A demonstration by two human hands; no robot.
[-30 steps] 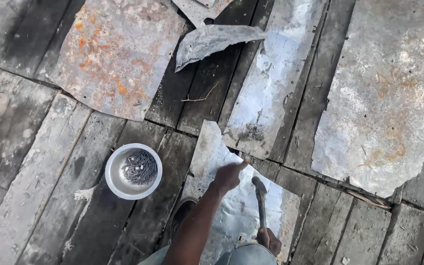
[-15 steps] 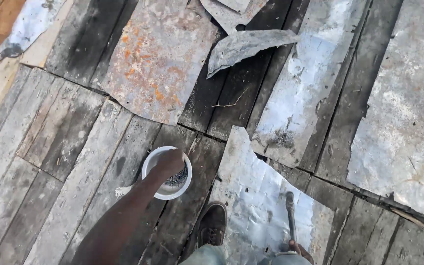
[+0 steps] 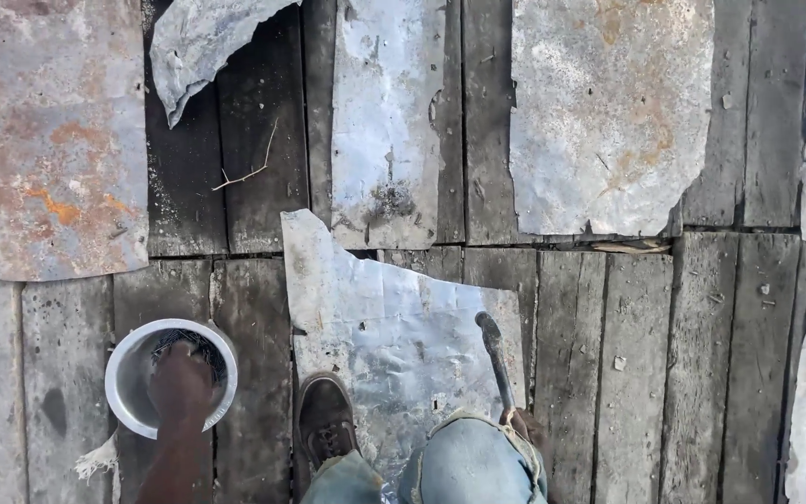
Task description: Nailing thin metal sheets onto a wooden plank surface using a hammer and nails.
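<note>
Left hand (image 3: 179,385) dips closed into nail bowl (image 3: 121,401) (grasp unclear); right hand (image 3: 526,427) grips hammer (image 3: 494,359). Risk: sharp nails pricking fingers.

Outdoor worksite — weathered planks (image 3: 608,373), metal patches (image 3: 608,112)

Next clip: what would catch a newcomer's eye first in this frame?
Probably the left hand dipping into a round metal bowl of dark nails at lower left, on weathered wooden planks. Beside it, a crumpled shiny metal sheet lies under the person's shoe, with a hammer held over it by the mostly hidden right hand. A rust-stained sheet fills the upper left.
</note>
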